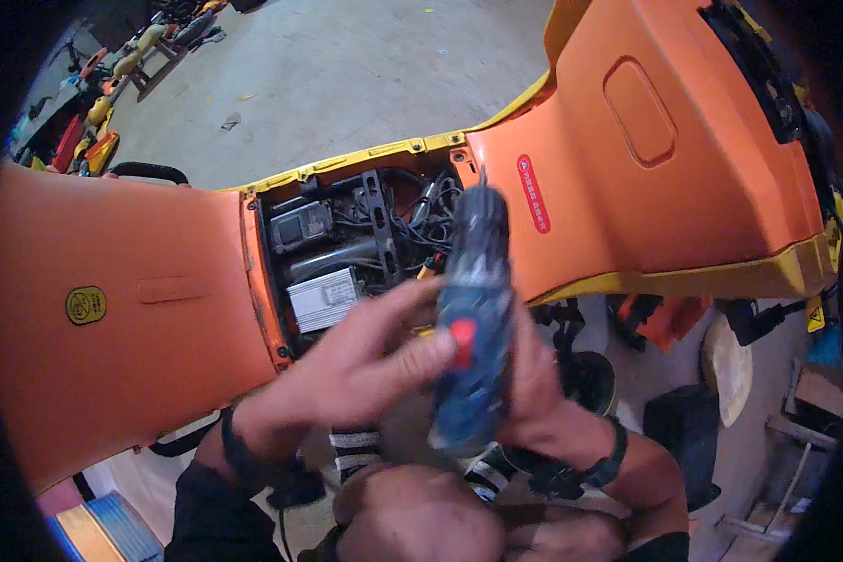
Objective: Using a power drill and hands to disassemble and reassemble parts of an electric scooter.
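A head-worn fisheye camera looks down from close above the drill (473,361), facing across the orange panels (131,244) toward the floor (347,66) on the far side.

Over the right edge of the open bay (264,300) in that orange vehicle body (122,375), the person's right hand (536,384) gripped a power drill (475,314) — its bit (482,176) pointing away from the person. The left hand (365,361) touched its side, thumb by the red button (462,343). A silver finned box (324,299) sat at the bay's near left corner — cables (414,223) tangled toward the far right.
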Tool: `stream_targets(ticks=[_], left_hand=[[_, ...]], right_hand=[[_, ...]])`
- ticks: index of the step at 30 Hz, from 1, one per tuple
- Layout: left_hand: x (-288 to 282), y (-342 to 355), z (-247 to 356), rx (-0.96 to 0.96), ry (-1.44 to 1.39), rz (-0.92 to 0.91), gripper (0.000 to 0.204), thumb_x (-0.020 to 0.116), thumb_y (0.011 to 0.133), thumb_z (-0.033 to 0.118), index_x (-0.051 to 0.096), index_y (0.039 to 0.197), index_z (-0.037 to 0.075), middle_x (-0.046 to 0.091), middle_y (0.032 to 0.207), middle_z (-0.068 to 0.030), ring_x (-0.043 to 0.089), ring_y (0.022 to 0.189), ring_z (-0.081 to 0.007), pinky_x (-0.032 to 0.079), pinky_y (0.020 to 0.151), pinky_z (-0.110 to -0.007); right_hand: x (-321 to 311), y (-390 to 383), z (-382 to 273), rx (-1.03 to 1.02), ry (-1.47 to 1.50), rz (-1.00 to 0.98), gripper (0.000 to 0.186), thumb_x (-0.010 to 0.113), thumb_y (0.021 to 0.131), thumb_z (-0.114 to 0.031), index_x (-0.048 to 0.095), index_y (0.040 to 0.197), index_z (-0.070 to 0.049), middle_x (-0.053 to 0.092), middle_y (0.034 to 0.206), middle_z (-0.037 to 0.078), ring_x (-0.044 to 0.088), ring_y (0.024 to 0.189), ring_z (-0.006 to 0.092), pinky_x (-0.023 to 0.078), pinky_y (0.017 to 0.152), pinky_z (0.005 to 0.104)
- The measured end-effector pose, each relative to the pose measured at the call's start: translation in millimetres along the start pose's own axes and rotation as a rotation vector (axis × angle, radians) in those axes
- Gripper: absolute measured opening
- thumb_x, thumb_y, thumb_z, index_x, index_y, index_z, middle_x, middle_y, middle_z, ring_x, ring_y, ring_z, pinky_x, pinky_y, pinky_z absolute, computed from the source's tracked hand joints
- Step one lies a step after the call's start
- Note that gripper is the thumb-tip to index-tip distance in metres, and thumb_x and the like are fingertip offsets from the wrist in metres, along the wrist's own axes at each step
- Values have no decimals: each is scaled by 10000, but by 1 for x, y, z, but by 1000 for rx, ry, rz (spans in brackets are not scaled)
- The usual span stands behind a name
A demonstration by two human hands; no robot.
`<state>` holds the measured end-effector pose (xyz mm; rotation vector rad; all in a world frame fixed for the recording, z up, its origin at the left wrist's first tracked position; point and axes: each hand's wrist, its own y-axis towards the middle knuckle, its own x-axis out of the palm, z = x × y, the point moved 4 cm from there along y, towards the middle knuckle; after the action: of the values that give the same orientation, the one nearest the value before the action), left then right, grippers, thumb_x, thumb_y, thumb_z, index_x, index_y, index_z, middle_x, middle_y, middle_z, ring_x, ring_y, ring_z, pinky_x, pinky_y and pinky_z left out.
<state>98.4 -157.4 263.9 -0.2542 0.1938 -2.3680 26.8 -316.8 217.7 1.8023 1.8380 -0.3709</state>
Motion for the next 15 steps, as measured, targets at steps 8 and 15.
stream_targets(ticks=[8,15], left_hand=[[-113,79,-13,170,552,442,401,581,987,331,615,1137,-40,700,1001,-108,657,968,-178,523,805,-309],[-141,153,-11,260,1285,426,775,671,851,553,532,1279,-78,593,1260,-279,596,1151,-405,470,977,-449]], right_hand=[[-95,21,-32,448,699,-34,636,717,804,-151,437,1354,2,609,980,93,585,777,133,509,718,296],[-103,29,-50,702,755,-47,607,712,786,-182,453,1302,3,603,940,85,586,753,144,505,707,299]])
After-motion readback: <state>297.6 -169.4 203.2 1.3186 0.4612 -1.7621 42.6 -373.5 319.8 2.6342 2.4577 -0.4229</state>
